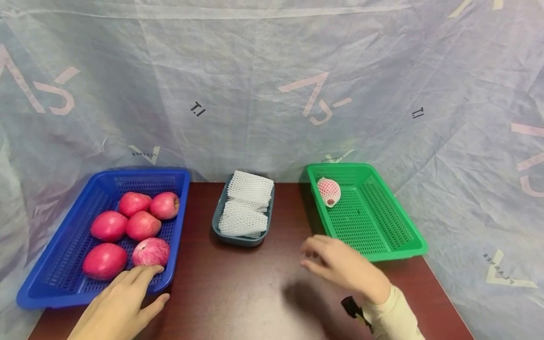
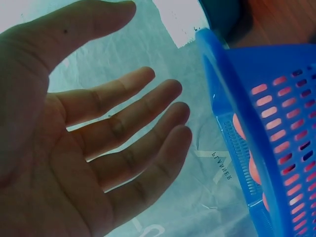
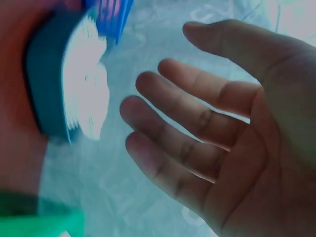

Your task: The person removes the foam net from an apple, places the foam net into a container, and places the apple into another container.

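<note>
Over the near right corner of the blue basket (image 1: pixel 31 293) hovers my left hand (image 1: pixel 121 302), its fingers spread and loosely bent, nothing in the palm. The nearest apple (image 1: pixel 151 252) is a streaked pink one just beyond its fingertips; several other red apples (image 1: pixel 105 261) lie in the same basket. My right hand (image 1: pixel 340 264) hangs above the table, left of the green basket's (image 1: pixel 408 252) near edge, relaxed and holding nothing. One apple in a white foam net (image 1: pixel 329 192) lies at the green basket's far left. White foam nets (image 1: pixel 244 217) are stacked in a dark teal tray (image 1: pixel 242 242) between the baskets.
The brown wooden table (image 1: pixel 229 293) carries both baskets and the tray. A pale printed cloth (image 1: pixel 255 94) hangs behind and around the table. A small black item (image 1: pixel 352 307) sits by the right sleeve (image 1: pixel 393 314).
</note>
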Action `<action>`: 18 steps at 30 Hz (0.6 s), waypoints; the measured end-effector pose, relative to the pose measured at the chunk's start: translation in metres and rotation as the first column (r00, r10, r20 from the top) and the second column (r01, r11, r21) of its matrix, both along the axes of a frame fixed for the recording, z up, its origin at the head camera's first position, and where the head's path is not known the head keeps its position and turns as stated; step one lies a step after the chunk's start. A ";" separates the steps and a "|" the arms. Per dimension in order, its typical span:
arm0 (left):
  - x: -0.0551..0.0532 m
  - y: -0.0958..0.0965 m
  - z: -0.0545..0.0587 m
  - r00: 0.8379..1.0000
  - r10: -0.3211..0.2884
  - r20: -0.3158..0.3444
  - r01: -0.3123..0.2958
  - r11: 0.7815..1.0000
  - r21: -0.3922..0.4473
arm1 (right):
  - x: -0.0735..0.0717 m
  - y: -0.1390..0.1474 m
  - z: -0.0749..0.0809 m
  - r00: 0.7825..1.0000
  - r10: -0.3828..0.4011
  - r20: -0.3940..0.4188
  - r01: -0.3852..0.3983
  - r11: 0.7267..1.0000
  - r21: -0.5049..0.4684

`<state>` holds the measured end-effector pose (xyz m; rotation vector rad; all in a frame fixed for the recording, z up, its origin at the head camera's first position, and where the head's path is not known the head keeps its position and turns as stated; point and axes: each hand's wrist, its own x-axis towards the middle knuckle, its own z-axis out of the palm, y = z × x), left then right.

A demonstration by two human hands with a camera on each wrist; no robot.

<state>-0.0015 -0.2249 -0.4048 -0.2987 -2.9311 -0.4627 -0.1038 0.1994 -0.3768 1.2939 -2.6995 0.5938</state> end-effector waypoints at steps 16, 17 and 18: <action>0.009 -0.005 -0.011 0.998 -0.004 -0.057 0.005 1.000 0.021 | -0.166 0.074 0.012 0.874 -0.453 0.177 0.421 0.887 0.189; 0.009 -0.005 -0.011 0.998 -0.004 -0.058 0.005 1.000 0.018 | -0.175 0.077 0.008 0.861 -0.474 0.185 0.440 0.876 0.198; 0.009 -0.005 -0.012 0.998 -0.005 -0.057 0.006 1.000 0.016 | -0.182 0.079 0.003 0.849 -0.492 0.193 0.455 0.866 0.207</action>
